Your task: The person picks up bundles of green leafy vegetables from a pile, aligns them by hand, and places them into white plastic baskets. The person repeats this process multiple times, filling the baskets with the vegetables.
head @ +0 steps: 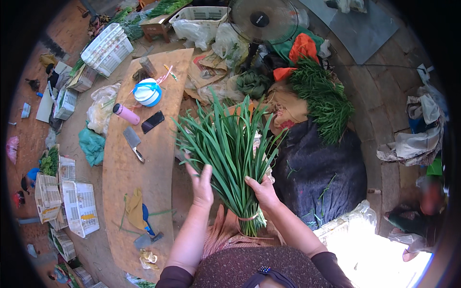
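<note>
A large bunch of long flat green leaves, which look like garlic chives [230,151], stands fanned out over the person's lap. A pinkish band [248,217] circles its pale stem end. My left hand [200,183] is at the left side of the leaves, thumb and fingers apart. On the right side my right hand [262,189] lies against the bunch with its thumb over the leaves; its fingers are partly hidden behind them. A checked cloth [223,230] covers the lap under the stems.
At the left a wooden board [155,172] bears a cleaver [133,138], a phone [152,122], a pink bottle [126,113] and a white-and-blue container [147,93]. Dark cloth [317,172] and more greens [320,97] lie right. A fan [260,19] stands ahead; white crates [80,208] are far left.
</note>
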{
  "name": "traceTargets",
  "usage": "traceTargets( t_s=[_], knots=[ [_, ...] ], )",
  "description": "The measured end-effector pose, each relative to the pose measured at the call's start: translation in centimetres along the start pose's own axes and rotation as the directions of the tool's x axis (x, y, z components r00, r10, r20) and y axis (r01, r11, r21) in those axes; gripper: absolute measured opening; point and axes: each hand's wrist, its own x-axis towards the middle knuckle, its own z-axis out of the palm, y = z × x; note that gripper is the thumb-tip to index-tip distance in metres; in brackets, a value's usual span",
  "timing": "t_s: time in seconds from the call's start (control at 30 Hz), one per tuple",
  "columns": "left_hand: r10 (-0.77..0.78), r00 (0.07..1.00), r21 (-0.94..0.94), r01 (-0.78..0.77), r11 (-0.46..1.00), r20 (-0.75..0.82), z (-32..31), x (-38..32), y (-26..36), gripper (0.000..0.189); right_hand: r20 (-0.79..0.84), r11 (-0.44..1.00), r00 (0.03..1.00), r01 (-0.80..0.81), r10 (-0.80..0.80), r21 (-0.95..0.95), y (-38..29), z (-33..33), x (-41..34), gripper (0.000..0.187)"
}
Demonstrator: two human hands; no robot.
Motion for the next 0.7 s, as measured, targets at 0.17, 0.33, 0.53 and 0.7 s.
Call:
traceTargets(
  t_s=[0.17,0.33,0.53,0.7],
  knots=[
    [0.439,0.893,0.502,-0.428,0.751,0.104,0.6,2.1,4.1,0.058,-0.040,0.999,0.999,-0.018,0.017,-0.033,0.4,0.1,-0.2,0.034],
    [0.387,0.768,0.550,-0.637,0.540,0.510,4.4,1.5,4.6,0.030,-0.008,0.999,1.000,0.006,-0.006,-0.042,1.1,0.8,-0.5,0.038],
    [0.303,0.833,0.754,-0.550,0.359,0.464,5.8,2.4,3.1,0.018,0.051,0.995,0.998,0.038,-0.034,-0.087,1.8,0.8,-0.6,0.043],
    [0.224,0.889,0.717,-0.455,0.528,0.399,5.2,2.2,3.0,0.015,0.073,0.993,0.996,0.054,-0.047,-0.104,2.2,0.4,-0.8,0.043]
  ],
)
